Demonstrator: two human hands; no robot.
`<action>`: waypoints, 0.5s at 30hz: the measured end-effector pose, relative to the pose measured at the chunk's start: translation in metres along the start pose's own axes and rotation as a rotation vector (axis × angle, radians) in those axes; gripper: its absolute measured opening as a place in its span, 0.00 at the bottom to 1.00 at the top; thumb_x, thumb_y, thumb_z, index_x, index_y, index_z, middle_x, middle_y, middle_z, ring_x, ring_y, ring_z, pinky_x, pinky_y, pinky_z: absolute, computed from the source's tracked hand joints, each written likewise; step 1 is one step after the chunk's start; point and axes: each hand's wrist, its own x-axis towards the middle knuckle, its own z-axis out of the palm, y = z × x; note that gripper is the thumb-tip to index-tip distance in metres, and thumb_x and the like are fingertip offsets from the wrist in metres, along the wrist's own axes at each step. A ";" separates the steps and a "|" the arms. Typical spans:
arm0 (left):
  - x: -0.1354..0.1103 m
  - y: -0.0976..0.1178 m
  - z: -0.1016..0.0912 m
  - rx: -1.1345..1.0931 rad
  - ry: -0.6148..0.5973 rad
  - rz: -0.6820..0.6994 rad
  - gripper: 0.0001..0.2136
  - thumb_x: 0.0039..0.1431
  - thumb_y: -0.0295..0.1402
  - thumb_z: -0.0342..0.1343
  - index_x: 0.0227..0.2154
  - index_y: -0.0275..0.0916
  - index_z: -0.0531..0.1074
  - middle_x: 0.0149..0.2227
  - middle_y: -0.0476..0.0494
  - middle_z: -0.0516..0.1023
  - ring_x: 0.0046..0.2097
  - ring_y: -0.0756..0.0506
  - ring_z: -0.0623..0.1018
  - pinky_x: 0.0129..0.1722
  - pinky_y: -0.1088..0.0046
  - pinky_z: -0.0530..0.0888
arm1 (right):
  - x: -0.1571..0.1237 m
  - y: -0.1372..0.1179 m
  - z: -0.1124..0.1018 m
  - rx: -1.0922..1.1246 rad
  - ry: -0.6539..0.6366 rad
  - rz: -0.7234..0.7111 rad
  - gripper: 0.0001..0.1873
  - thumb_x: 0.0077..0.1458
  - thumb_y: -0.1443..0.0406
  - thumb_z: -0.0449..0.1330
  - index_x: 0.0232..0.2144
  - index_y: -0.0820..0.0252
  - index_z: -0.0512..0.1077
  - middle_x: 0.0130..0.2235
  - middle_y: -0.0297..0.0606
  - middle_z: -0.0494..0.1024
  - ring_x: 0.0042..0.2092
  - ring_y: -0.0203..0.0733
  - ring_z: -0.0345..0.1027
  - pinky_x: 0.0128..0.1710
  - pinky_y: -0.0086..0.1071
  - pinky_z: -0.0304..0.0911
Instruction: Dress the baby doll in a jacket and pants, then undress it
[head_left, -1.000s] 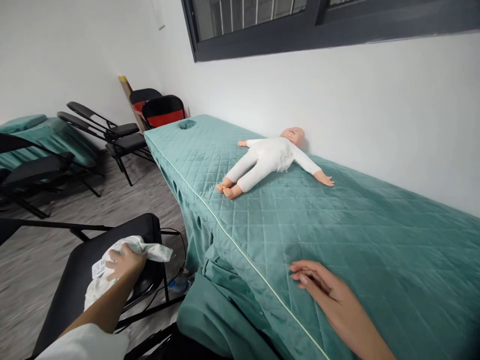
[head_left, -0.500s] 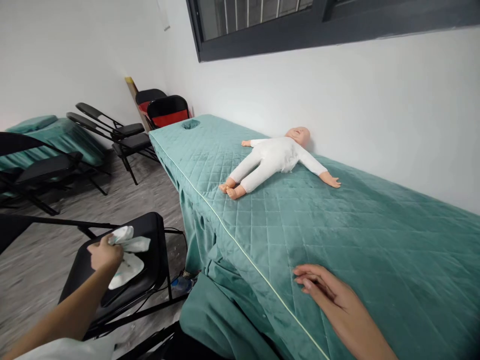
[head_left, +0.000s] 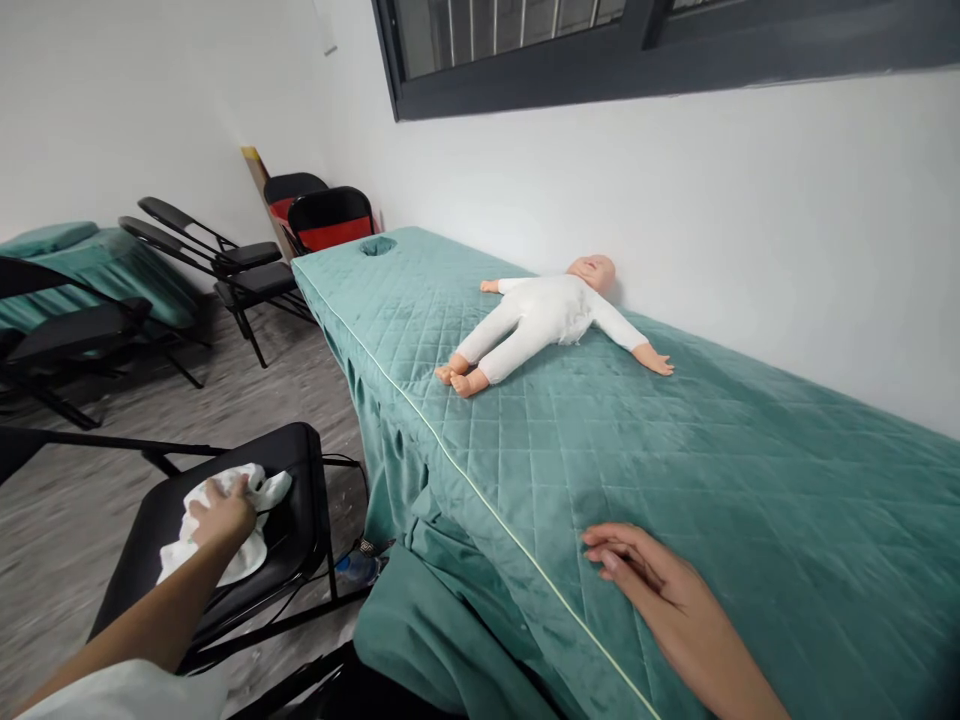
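My left hand (head_left: pixel 225 515) rests on a crumpled white cloth item (head_left: pixel 244 567) with faint green marks, lying on the seat of a black folding chair (head_left: pixel 296 520). Its fingers are spread over the fabric; what kind of item this is I cannot tell. My right hand (head_left: pixel 652 570) is held at the near part of the green quilted bed (head_left: pixel 600 430), fingers loosely bent and holding nothing. Farther along that bed a baby doll (head_left: pixel 544 315) in a white bodysuit lies on its back, arms stretched out, head toward the wall.
The bed has a face hole (head_left: pixel 377 246) at its far end and a cover draping to the floor. Black folding chairs (head_left: pixel 255 280) and another green-covered bed (head_left: pixel 112 265) stand at the left. A blue object (head_left: pixel 358 568) lies under the bed's edge. A dark-framed window (head_left: pixel 510 60) is above.
My left hand has lowered the white item onto the chair seat, where it now lies more spread, and its fingers have opened. My right hand has hardly moved.
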 end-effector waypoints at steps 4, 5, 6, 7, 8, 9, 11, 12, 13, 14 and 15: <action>0.005 0.010 0.010 -0.052 0.127 0.056 0.19 0.56 0.36 0.54 0.51 0.40 0.70 0.72 0.25 0.50 0.72 0.21 0.48 0.53 0.24 0.58 | -0.001 0.000 0.001 -0.018 0.014 -0.028 0.18 0.64 0.49 0.56 0.47 0.49 0.75 0.50 0.39 0.79 0.52 0.47 0.75 0.54 0.41 0.69; 0.006 0.015 0.012 -0.076 0.179 0.114 0.19 0.55 0.34 0.54 0.51 0.39 0.70 0.72 0.24 0.51 0.73 0.22 0.48 0.54 0.23 0.56 | -0.002 0.000 0.002 -0.023 0.021 -0.038 0.17 0.64 0.49 0.56 0.47 0.48 0.75 0.50 0.38 0.80 0.51 0.47 0.75 0.54 0.41 0.69; 0.006 0.023 0.013 -0.112 0.230 0.185 0.19 0.55 0.33 0.55 0.51 0.39 0.71 0.72 0.25 0.53 0.73 0.23 0.49 0.56 0.23 0.55 | -0.003 -0.001 0.004 -0.026 0.029 -0.051 0.16 0.65 0.50 0.56 0.46 0.48 0.75 0.49 0.37 0.80 0.51 0.46 0.75 0.54 0.41 0.69; 0.005 0.034 0.014 -0.166 0.277 0.260 0.19 0.54 0.32 0.56 0.50 0.39 0.71 0.71 0.26 0.56 0.72 0.24 0.52 0.58 0.24 0.54 | -0.005 -0.002 0.005 -0.029 0.040 -0.066 0.15 0.65 0.51 0.56 0.46 0.48 0.76 0.49 0.36 0.80 0.51 0.46 0.75 0.55 0.41 0.69; 0.003 0.048 0.013 -0.243 0.321 0.333 0.19 0.53 0.30 0.56 0.49 0.39 0.72 0.70 0.28 0.58 0.71 0.24 0.56 0.60 0.26 0.55 | -0.007 -0.003 0.007 -0.033 0.057 -0.085 0.14 0.65 0.52 0.55 0.46 0.47 0.76 0.49 0.36 0.80 0.51 0.45 0.75 0.55 0.41 0.69; -0.002 0.066 0.012 -0.339 0.366 0.405 0.18 0.52 0.29 0.57 0.48 0.39 0.72 0.69 0.31 0.61 0.70 0.25 0.59 0.61 0.29 0.56 | -0.010 -0.003 0.009 -0.039 0.082 -0.107 0.14 0.66 0.53 0.55 0.46 0.47 0.76 0.49 0.36 0.80 0.52 0.45 0.75 0.55 0.41 0.68; -0.022 0.108 0.006 -0.574 0.442 0.541 0.16 0.51 0.26 0.57 0.45 0.40 0.73 0.68 0.40 0.65 0.68 0.27 0.64 0.64 0.36 0.61 | -0.019 -0.004 0.012 -0.070 0.159 -0.148 0.13 0.66 0.55 0.55 0.47 0.48 0.75 0.52 0.36 0.79 0.53 0.44 0.73 0.57 0.41 0.67; -0.038 0.130 0.001 -0.673 0.483 0.620 0.16 0.53 0.26 0.56 0.46 0.41 0.73 0.67 0.45 0.65 0.68 0.28 0.64 0.65 0.39 0.62 | -0.025 -0.004 0.013 -0.095 0.208 -0.163 0.13 0.67 0.56 0.55 0.47 0.48 0.75 0.53 0.36 0.78 0.55 0.44 0.73 0.59 0.42 0.66; -0.058 0.153 -0.006 -0.737 0.475 0.725 0.17 0.57 0.28 0.56 0.49 0.43 0.72 0.67 0.48 0.64 0.68 0.29 0.63 0.66 0.42 0.61 | -0.034 -0.005 0.013 -0.122 0.259 -0.173 0.12 0.66 0.57 0.55 0.47 0.48 0.76 0.54 0.37 0.77 0.56 0.45 0.72 0.59 0.42 0.66; -0.082 0.175 -0.012 -0.801 0.492 0.803 0.16 0.59 0.28 0.56 0.51 0.43 0.72 0.66 0.47 0.65 0.68 0.30 0.64 0.67 0.43 0.62 | -0.045 -0.006 0.013 -0.148 0.314 -0.185 0.12 0.66 0.57 0.55 0.46 0.48 0.76 0.55 0.37 0.77 0.56 0.45 0.72 0.60 0.43 0.66; -0.108 0.196 -0.019 -0.876 0.543 0.865 0.16 0.59 0.29 0.57 0.50 0.42 0.72 0.64 0.43 0.67 0.66 0.32 0.66 0.66 0.44 0.63 | -0.058 -0.008 0.012 -0.167 0.369 -0.202 0.11 0.66 0.58 0.56 0.46 0.48 0.76 0.55 0.38 0.78 0.56 0.46 0.72 0.60 0.44 0.66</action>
